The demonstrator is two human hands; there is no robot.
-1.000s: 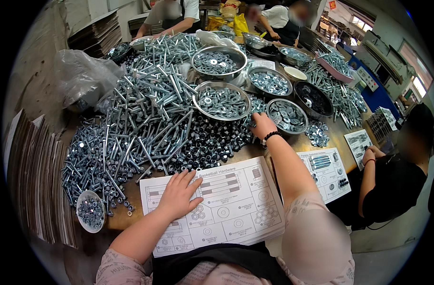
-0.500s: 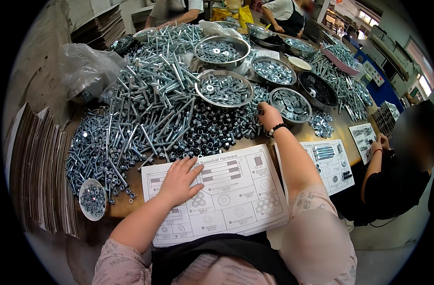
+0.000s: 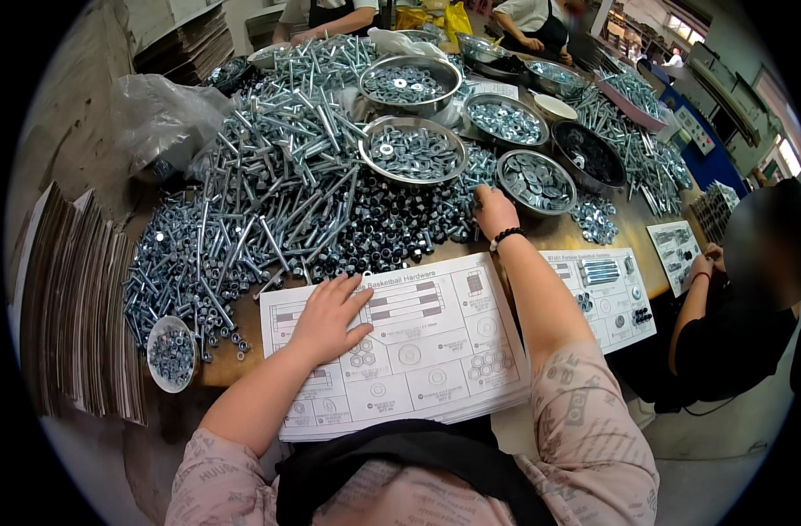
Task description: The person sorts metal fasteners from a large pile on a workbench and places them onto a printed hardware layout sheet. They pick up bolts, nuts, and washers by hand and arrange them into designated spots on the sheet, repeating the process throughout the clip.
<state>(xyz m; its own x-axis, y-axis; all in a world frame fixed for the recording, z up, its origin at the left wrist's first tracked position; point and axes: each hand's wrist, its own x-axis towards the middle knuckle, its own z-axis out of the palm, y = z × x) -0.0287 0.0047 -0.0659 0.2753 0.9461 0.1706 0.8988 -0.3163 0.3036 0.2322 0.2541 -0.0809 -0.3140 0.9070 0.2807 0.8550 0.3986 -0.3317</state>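
Drawn back slightly toward the near edge of the table since the earlier frame, the right hand is at the right end of the black nuts, its fingers bunched narrow; something dark shows at their tips, but from where I'm standing I can't tell whether they grip it. Biggest on the table is the heap of silvery bolts, sprawling over its left half from near the far edge almost to the near left corner. Next comes the stack of printed sheets, lying along the near edge, covered in outline drawings of hardware; the left hand rests flat on its upper left part, fingers spread. Just beyond the right hand and a bit to its right stands a steel bowl of large flat washers. Those black nuts fill a dark patch between the bolts, that bowl and the sheets' far edge. At the table's near left corner sits a small white dish of little metal pieces. Smallest is a pale ring at the sheets' far edge, just beside the left fingertips.
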